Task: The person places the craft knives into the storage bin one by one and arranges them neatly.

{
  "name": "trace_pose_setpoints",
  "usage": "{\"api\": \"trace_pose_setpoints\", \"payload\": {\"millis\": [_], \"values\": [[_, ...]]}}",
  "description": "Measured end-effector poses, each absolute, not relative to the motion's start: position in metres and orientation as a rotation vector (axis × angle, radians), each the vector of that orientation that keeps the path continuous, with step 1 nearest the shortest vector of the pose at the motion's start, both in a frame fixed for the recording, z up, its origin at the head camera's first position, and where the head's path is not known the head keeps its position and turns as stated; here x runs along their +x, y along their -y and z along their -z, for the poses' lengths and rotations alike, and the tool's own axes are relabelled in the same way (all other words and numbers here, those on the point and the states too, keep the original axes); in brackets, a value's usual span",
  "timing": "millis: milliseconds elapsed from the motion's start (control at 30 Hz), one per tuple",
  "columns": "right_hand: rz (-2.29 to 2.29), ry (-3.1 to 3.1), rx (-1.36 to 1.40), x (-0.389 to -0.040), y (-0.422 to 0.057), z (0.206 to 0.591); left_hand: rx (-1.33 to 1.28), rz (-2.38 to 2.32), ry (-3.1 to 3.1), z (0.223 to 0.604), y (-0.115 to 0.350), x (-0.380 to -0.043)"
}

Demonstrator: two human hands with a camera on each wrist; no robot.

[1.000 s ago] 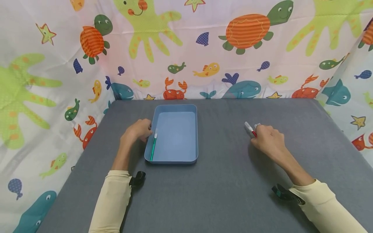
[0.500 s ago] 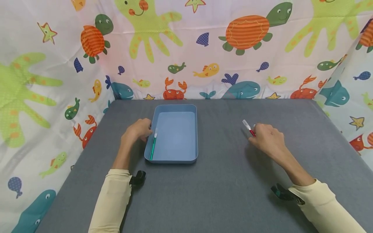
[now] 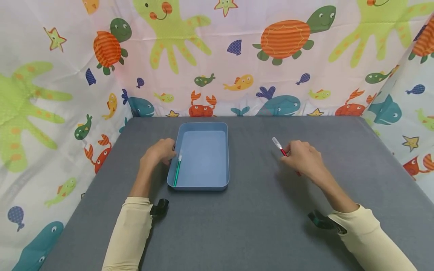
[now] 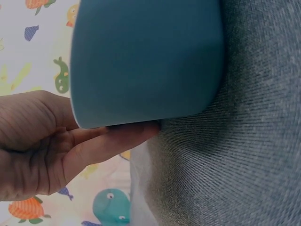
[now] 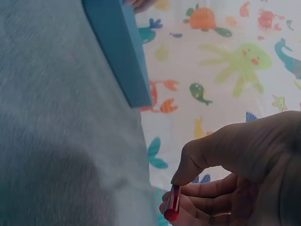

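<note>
A shallow blue tray [image 3: 203, 158] lies on the table, with a slim green marker [image 3: 178, 171] along its left inner side. My left hand [image 3: 158, 151] holds the tray's left wall; in the left wrist view its fingers [image 4: 110, 146] lie along the outside and the thumb passes behind the rim. To the right of the tray, above the table, my right hand [image 3: 303, 158] pinches a red marker [image 3: 283, 151] with a whitish cap pointing up and left. The marker's red end [image 5: 172, 209] shows between thumb and fingers in the right wrist view.
Grey cloth covers the table [image 3: 210, 229]. A curtain [image 3: 220, 56] printed with sea animals hangs along its back and both sides. The tray's raised walls stand between my two hands.
My right hand has moved left toward the tray with the red marker, more of which now shows. My left hand stays on the tray's wall, and the green marker lies as before.
</note>
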State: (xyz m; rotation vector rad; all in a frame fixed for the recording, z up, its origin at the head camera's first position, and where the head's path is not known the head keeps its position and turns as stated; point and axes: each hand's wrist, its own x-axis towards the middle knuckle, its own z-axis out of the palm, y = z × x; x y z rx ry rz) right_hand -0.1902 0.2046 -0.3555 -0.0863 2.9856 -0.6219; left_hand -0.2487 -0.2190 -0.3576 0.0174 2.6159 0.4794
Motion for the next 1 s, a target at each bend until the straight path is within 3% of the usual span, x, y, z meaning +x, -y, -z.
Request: {"api": "trace_pose_setpoints", "payload": {"millis": [1000], "values": [[0.885, -2.836, -0.356, -0.207, -0.121, 0.335, 0.019, -0.497, -2.622, 0.361, 0.219, -0.249]]}}
